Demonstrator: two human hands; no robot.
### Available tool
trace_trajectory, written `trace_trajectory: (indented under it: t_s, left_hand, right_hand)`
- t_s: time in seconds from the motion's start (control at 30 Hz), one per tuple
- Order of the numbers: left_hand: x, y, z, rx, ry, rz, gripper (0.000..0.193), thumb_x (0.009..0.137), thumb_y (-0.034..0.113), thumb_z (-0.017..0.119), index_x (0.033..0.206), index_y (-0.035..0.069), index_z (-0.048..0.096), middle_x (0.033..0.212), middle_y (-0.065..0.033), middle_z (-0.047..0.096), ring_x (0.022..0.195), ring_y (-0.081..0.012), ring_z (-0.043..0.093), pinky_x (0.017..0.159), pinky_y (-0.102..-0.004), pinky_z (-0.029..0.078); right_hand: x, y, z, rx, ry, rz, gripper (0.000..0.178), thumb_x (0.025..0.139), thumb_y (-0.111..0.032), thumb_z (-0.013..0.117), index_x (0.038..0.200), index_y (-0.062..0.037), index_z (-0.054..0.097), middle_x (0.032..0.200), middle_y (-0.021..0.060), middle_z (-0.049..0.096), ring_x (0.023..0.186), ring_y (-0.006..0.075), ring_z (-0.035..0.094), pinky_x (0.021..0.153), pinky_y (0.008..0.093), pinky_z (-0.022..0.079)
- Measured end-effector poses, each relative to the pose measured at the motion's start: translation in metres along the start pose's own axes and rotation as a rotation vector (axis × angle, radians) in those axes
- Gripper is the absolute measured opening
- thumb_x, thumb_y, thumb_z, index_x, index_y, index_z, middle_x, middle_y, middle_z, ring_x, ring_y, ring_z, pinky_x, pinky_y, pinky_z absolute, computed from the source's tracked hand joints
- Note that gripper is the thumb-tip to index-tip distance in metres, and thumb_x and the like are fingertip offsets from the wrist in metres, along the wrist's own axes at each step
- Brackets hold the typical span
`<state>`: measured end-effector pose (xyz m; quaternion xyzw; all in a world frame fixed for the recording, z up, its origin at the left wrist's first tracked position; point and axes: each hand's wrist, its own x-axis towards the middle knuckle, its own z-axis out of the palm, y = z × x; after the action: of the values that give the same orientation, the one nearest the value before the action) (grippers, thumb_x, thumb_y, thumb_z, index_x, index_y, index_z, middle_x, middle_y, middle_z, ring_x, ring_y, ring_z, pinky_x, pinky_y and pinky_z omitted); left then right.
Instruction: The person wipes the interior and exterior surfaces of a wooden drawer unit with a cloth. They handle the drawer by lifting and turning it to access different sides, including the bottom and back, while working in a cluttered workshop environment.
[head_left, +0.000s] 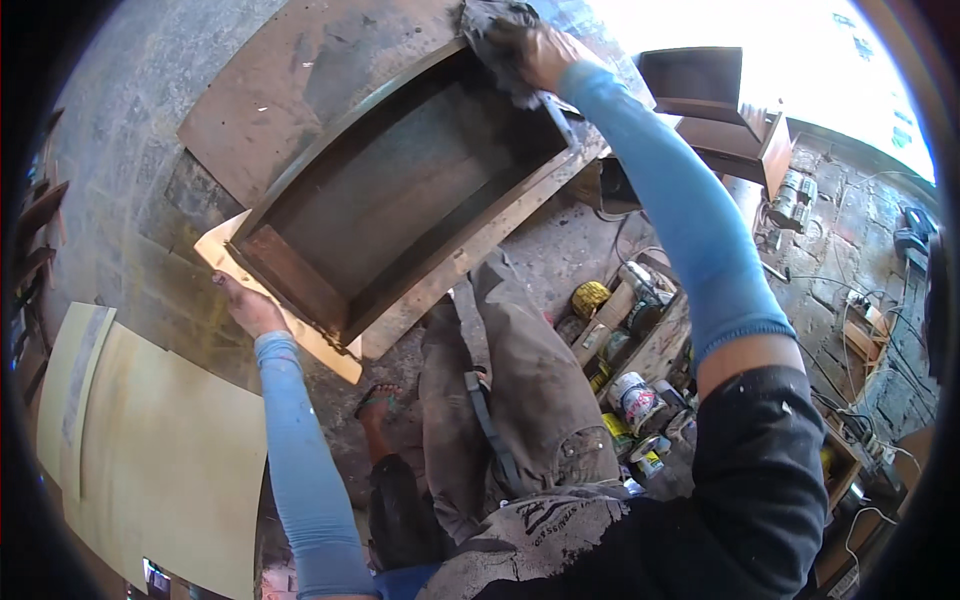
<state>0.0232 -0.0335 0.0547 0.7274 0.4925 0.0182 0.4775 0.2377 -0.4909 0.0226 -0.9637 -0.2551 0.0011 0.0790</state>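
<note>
A dark brown wooden drawer lies tilted in front of me, its hollow inside facing up. One end carries a pale, unpainted wooden panel. My left hand grips the outer edge of that panel, partly hidden beneath it. At the drawer's far right corner, my right hand is closed around a crumpled dark grey rag. The rag lies against the corner and hangs partly into the drawer. Blue sleeves cover both forearms.
Underneath the drawer is a brown board. Large pale panels lie at left. A wooden crate with cans stands right of my legs, paint cans beside it. Farther right are brown drawers, cables and a power tool.
</note>
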Motion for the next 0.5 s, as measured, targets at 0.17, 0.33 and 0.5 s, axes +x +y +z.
trace_trajectory:
  t_s: [0.17,0.33,0.5]
  left_hand:
    - [0.009,-0.014,-0.002,0.097,0.04,0.177,0.075,0.101,0.052,0.021,0.146,-0.007,0.025,0.152,-0.0246,0.027,0.138,-0.0355,0.035,0.115,-0.0381,0.027]
    - [0.017,-0.018,-0.01,0.115,0.008,0.012,0.075,0.1,0.054,0.021,0.142,-0.007,0.034,0.143,-0.0237,0.042,0.129,-0.0339,0.046,0.109,-0.0388,0.034]
    - [0.056,-0.048,-0.014,0.07,-0.003,0.095,0.073,0.101,0.052,0.024,0.142,-0.008,0.033,0.146,-0.0242,0.038,0.131,-0.0326,0.043,0.111,-0.036,0.031]
  right_hand:
    - [-0.154,-0.046,-0.015,0.097,-0.127,0.315,0.057,0.074,-0.009,0.06,0.131,-0.0101,0.055,0.125,0.014,0.06,0.092,0.0365,0.066,0.09,0.0425,0.05]
    - [-0.215,-0.24,0.038,0.284,-0.507,0.392,0.05,0.074,-0.014,0.063,0.124,-0.0072,0.06,0.129,0.0158,0.057,0.118,0.0337,0.052,0.103,0.0426,0.041]
    - [-0.188,-0.43,0.035,0.655,-0.51,-0.022,0.041,0.081,-0.021,0.055,0.118,-0.0075,0.061,0.122,0.0164,0.056,0.11,0.0361,0.056,0.095,0.0472,0.043]
